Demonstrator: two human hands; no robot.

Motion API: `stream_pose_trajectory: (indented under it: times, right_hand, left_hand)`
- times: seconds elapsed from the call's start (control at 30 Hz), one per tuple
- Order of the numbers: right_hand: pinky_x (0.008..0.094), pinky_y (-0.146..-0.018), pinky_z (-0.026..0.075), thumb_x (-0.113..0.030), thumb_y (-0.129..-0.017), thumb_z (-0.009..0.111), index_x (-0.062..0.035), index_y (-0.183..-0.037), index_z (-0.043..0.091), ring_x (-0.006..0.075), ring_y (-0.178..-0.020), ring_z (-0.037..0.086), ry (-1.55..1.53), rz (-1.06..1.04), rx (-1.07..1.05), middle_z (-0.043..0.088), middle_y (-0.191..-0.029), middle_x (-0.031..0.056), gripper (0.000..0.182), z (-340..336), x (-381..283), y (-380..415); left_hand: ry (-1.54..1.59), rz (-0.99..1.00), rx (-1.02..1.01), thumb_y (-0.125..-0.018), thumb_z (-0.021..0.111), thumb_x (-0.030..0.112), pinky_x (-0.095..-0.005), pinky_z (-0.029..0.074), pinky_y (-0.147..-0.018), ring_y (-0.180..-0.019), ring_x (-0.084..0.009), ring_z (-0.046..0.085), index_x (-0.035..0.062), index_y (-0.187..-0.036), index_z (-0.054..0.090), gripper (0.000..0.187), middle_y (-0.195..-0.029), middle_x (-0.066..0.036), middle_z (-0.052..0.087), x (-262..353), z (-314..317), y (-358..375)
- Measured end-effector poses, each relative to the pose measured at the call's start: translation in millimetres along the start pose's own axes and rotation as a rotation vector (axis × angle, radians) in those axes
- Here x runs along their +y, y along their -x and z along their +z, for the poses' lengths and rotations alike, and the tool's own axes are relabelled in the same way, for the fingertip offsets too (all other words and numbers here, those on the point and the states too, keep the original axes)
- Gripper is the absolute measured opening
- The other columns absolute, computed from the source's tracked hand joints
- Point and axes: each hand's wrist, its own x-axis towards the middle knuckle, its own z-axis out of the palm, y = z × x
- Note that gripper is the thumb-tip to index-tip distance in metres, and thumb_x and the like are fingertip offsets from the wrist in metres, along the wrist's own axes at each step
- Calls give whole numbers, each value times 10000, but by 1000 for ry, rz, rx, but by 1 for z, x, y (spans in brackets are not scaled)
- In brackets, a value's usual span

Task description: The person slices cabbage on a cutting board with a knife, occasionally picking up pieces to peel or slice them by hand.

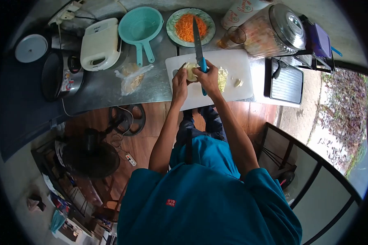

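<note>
Over the white cutting board (pixel 237 92), my left hand (pixel 180 83) has its fingers closed round a pale piece of vegetable (pixel 191 71). My right hand (pixel 209 77) grips the blue handle of a knife (pixel 198 41), whose blade points away from me, and its fingertips also touch the pale piece. Shredded pale-green vegetable (pixel 222 79) lies on the board just right of my right hand. A small pale chunk (pixel 238 83) rests farther right on the board. Beyond the board stands a plate (pixel 171 33) of shredded orange vegetable (pixel 188 27).
Left of the board are a plastic bag (pixel 131 77), a turquoise colander (pixel 141 25), a white appliance (pixel 101 45) and a cooker (pixel 63 75). At the right are a glass (pixel 234 37), a large lidded jar (pixel 270 32) and a tray (pixel 287 84). A fan (pixel 90 157) stands below left.
</note>
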Motion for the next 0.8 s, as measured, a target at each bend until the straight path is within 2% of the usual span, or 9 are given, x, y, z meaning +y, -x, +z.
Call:
stream_pose_trajectory:
  times: [0.13, 0.23, 0.3, 0.4, 0.53, 0.6, 0.73, 0.77, 0.8]
  right_hand:
    - [244, -514, 461, -98, -758, 700, 45, -1014, 630, 100, -578, 560, -21, 39, -44, 600, -689, 30, 301, 0, 0, -7]
    - [223, -469, 377, -73, -768, 701, 27, -992, 637, 60, -529, 483, -114, 68, -101, 562, -664, -10, 253, -5, -1, -12]
    - [218, -435, 313, -40, -782, 694, 5, -955, 634, 29, -495, 422, -264, 88, -139, 534, -651, -35, 188, -9, -2, -16]
    - [213, -427, 296, -22, -792, 682, -4, -949, 624, 23, -487, 412, -317, 95, -190, 516, -639, -43, 169, -14, 6, -21]
    - [209, -425, 296, -6, -799, 669, -6, -957, 614, 21, -487, 412, -299, 84, -195, 506, -634, -46, 167, -19, 11, -28]
    - [212, -420, 295, -18, -799, 679, -16, -949, 615, 23, -482, 405, -396, 46, -152, 506, -642, -45, 164, -24, 15, -25]
    - [223, -476, 361, -82, -798, 709, 6, -980, 627, 52, -539, 462, -230, 25, -271, 532, -684, -42, 218, -38, 22, -36]
    - [255, -555, 434, -105, -800, 700, 22, -1069, 635, 112, -575, 516, -108, -64, -237, 586, -701, 12, 305, -38, 29, -40]
    - [255, -555, 434, -105, -800, 700, 22, -1069, 635, 112, -575, 516, -112, -67, -240, 586, -701, 12, 305, -41, 27, -41]
  left_hand:
    - [-80, 18, 93, -1048, 384, 329, -350, 560, -833, -924, -223, 652, -51, -1215, 525, 439, -1086, -145, 626, -9, -4, -11]
    - [-34, 73, 172, -1043, 398, 354, -341, 568, -754, -832, -195, 657, -54, -1172, 538, 450, -985, -127, 636, -3, 0, -11]
    - [240, 21, 24, -1042, 392, 377, -345, 565, -764, -831, -204, 659, -30, -1174, 528, 449, -981, -130, 635, 5, 0, -8]
    - [255, 43, 72, -1047, 397, 324, -382, 552, -782, -868, -232, 654, -23, -1216, 510, 402, -1029, -136, 636, 8, 6, -8]
    - [103, 143, 336, -1041, 425, 254, -357, 562, -713, -833, -218, 658, -21, -1179, 510, 319, -1017, -147, 641, 0, 15, -8]
    - [-152, 246, 543, -1020, 473, 193, -316, 562, -680, -783, -198, 668, -24, -1142, 497, 250, -951, -114, 646, -4, 16, -1]
    - [-333, 262, 500, -967, 526, 65, -279, 550, -701, -779, -167, 664, -44, -1191, 533, 250, -975, -101, 653, -5, 28, 12]
    - [-270, 234, 518, -955, 532, 38, -278, 548, -695, -806, -164, 660, -45, -1236, 540, 293, -1016, -122, 650, -5, 27, 12]
    - [-273, 239, 519, -955, 532, 38, -278, 548, -695, -806, -164, 660, -45, -1236, 540, 293, -1016, -122, 650, -9, 23, 11]
